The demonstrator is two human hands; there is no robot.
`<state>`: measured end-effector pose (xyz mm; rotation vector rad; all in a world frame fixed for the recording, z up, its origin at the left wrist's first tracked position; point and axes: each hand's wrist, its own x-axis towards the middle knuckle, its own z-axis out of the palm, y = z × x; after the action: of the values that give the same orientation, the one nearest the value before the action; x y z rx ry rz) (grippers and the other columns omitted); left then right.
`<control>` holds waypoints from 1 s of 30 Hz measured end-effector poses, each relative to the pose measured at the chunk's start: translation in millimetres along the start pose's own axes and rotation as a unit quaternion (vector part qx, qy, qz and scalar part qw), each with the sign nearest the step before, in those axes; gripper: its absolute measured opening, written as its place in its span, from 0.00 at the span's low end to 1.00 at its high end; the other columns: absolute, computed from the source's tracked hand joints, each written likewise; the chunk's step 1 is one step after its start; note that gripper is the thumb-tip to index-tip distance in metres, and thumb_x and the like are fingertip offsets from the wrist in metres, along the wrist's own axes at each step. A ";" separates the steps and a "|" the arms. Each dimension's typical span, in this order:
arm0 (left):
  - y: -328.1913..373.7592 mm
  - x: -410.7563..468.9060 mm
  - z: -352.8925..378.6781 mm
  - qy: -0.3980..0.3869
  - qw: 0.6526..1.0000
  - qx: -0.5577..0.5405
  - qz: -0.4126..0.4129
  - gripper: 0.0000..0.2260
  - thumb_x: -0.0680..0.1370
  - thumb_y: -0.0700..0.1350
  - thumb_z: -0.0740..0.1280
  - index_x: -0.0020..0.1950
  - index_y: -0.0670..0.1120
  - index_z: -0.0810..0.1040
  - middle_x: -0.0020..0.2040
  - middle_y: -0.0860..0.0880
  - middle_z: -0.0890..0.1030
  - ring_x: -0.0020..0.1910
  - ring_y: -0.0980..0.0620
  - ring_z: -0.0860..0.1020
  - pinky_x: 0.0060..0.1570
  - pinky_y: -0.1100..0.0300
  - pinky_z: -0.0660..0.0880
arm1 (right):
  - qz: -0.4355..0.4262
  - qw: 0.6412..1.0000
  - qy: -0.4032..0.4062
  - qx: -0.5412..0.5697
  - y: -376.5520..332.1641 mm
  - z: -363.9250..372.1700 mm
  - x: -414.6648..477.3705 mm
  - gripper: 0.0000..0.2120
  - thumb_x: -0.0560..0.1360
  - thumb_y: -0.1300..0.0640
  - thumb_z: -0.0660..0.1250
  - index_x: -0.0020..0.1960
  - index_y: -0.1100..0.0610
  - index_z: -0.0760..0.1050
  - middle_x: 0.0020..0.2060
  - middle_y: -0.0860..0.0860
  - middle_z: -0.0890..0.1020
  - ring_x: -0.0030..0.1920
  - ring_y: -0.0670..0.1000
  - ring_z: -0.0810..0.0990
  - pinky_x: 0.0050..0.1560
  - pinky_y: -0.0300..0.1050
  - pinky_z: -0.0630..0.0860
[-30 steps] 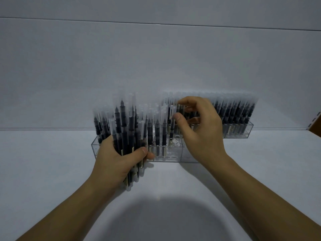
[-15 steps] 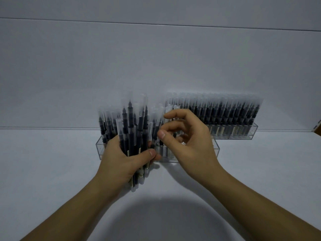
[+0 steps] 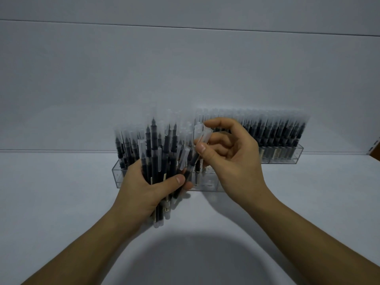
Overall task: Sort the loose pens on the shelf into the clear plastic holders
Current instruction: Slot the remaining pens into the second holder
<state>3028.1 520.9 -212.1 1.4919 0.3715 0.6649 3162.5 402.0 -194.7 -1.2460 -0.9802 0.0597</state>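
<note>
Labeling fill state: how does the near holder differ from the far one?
Far holder looks full, pens in an even upright row; near holder shows empty space mid-length. Far holder stands mostly unobstructed; near holder is partly behind the left hand and right hand. Both: clear plastic, black pens.

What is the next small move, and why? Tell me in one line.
Probably draw the pen that the right hand pinches clear of the bundle in the left hand, toward the near holder. The pen is tilted, its lower end by the left thumb; the near holder shows free room, the far holder looks full.
</note>
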 end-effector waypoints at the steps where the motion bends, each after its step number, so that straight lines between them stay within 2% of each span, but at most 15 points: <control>1: 1.7 -0.8 1.1 0.002 1.000 -0.001 0.002 0.14 0.72 0.35 0.72 0.57 0.37 0.80 0.47 0.38 0.86 0.45 0.37 0.86 0.45 0.32 0.80 | 0.000 1.000 0.004 0.000 -0.1 -0.7 0.9 0.15 0.76 0.66 0.73 0.60 0.57 0.76 0.41 0.61 0.81 0.36 0.49 0.79 0.47 0.56 0.82; 3: 5.1 -2.0 2.4 0.010 1.000 0.009 0.007 0.16 0.70 0.40 0.73 0.56 0.37 0.81 0.44 0.39 0.87 0.43 0.34 0.85 0.42 0.27 0.78 | -0.003 1.000 0.017 0.007 -1.4 -3.6 3.4 0.14 0.77 0.67 0.73 0.60 0.58 0.76 0.40 0.61 0.81 0.36 0.51 0.78 0.45 0.55 0.83; 5: 6.0 -2.9 3.1 0.017 1.000 0.022 0.011 0.14 0.71 0.40 0.73 0.54 0.36 0.82 0.43 0.42 0.87 0.41 0.36 0.84 0.39 0.33 0.79 | -0.009 0.999 0.040 0.015 -3.2 -9.2 7.0 0.13 0.77 0.67 0.72 0.59 0.58 0.75 0.38 0.60 0.80 0.34 0.56 0.76 0.41 0.51 0.81; 6: 5.5 -3.2 3.3 0.021 1.000 0.017 0.007 0.12 0.72 0.37 0.72 0.54 0.35 0.82 0.43 0.43 0.87 0.40 0.40 0.85 0.40 0.34 0.79 | -0.012 0.998 0.053 0.016 -4.2 -12.5 9.1 0.13 0.78 0.67 0.72 0.59 0.57 0.75 0.37 0.61 0.79 0.33 0.61 0.74 0.40 0.51 0.79; 8: 5.8 -4.7 4.1 0.023 1.000 -0.002 -0.009 0.11 0.72 0.36 0.72 0.53 0.36 0.81 0.44 0.42 0.87 0.41 0.43 0.86 0.46 0.27 0.76 | -0.018 0.997 0.076 0.017 -5.2 -19.9 13.6 0.12 0.78 0.67 0.72 0.58 0.57 0.75 0.37 0.64 0.77 0.33 0.65 0.71 0.39 0.52 0.76; 10: 7.6 -5.8 4.9 0.023 0.999 -0.011 -0.022 0.14 0.69 0.39 0.72 0.53 0.36 0.81 0.43 0.40 0.87 0.42 0.40 0.86 0.48 0.20 0.72 | -0.024 0.995 0.099 0.012 -4.2 -27.3 18.4 0.12 0.78 0.67 0.72 0.58 0.57 0.74 0.37 0.60 0.78 0.34 0.60 0.72 0.39 0.51 0.77; 12: 8.4 -5.6 5.0 0.026 0.999 -0.001 -0.020 0.13 0.71 0.39 0.72 0.53 0.35 0.80 0.41 0.39 0.86 0.41 0.40 0.86 0.46 0.20 0.72 | -0.029 0.992 0.120 0.004 -2.4 -33.4 22.6 0.13 0.78 0.67 0.72 0.58 0.56 0.74 0.39 0.58 0.80 0.35 0.57 0.73 0.39 0.48 0.77; 15: 5.7 -5.0 3.5 0.040 0.999 0.011 -0.020 0.09 0.75 0.35 0.70 0.53 0.32 0.78 0.39 0.39 0.86 0.37 0.42 0.86 0.43 0.22 0.73 | -0.039 0.989 0.144 -0.010 -0.1 -40.7 26.3 0.13 0.79 0.66 0.71 0.59 0.56 0.73 0.41 0.58 0.82 0.36 0.57 0.75 0.40 0.49 0.80; 17: 4.8 -5.0 2.9 0.041 0.999 0.015 -0.015 0.08 0.75 0.35 0.70 0.52 0.32 0.78 0.38 0.39 0.86 0.38 0.39 0.85 0.44 0.22 0.73 | -0.052 0.987 0.150 -0.029 1.3 -43.5 27.3 0.12 0.79 0.65 0.71 0.59 0.55 0.73 0.43 0.60 0.83 0.35 0.53 0.77 0.41 0.48 0.80; 20: 3.0 -4.0 1.8 0.040 0.999 0.026 -0.009 0.07 0.75 0.35 0.70 0.51 0.33 0.79 0.39 0.40 0.86 0.38 0.37 0.84 0.43 0.30 0.77 | -0.067 0.985 0.143 -0.063 4.9 -44.0 27.3 0.12 0.79 0.64 0.72 0.59 0.55 0.73 0.45 0.59 0.82 0.34 0.49 0.76 0.38 0.42 0.76; 23: 0.7 -2.7 0.1 0.032 0.999 0.027 -0.008 0.05 0.76 0.34 0.70 0.50 0.34 0.80 0.40 0.41 0.87 0.38 0.37 0.81 0.35 0.49 0.81 | -0.083 0.983 0.128 -0.099 8.6 -42.0 25.7 0.12 0.79 0.63 0.72 0.59 0.55 0.73 0.45 0.55 0.82 0.37 0.50 0.78 0.38 0.41 0.75; 25: -0.3 -2.1 -0.6 0.026 0.999 0.016 -0.011 0.05 0.76 0.34 0.70 0.51 0.34 0.80 0.40 0.40 0.86 0.38 0.40 0.82 0.31 0.57 0.81 | -0.099 0.979 0.119 -0.132 10.5 -40.1 24.3 0.13 0.78 0.63 0.73 0.60 0.55 0.74 0.44 0.53 0.83 0.40 0.51 0.80 0.39 0.43 0.77; 30: -3.0 -0.3 -0.1 0.015 1.000 -0.006 0.000 0.07 0.74 0.33 0.70 0.51 0.33 0.80 0.39 0.38 0.86 0.38 0.43 0.86 0.33 0.61 0.81 | -0.130 0.967 0.086 -0.203 17.8 -33.1 24.0 0.15 0.77 0.62 0.74 0.61 0.53 0.77 0.44 0.47 0.83 0.44 0.50 0.83 0.45 0.47 0.81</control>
<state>3028.3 520.9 -215.1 1.4716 0.3896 0.6902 3206.7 396.1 -194.6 -1.4538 -1.0250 -0.4686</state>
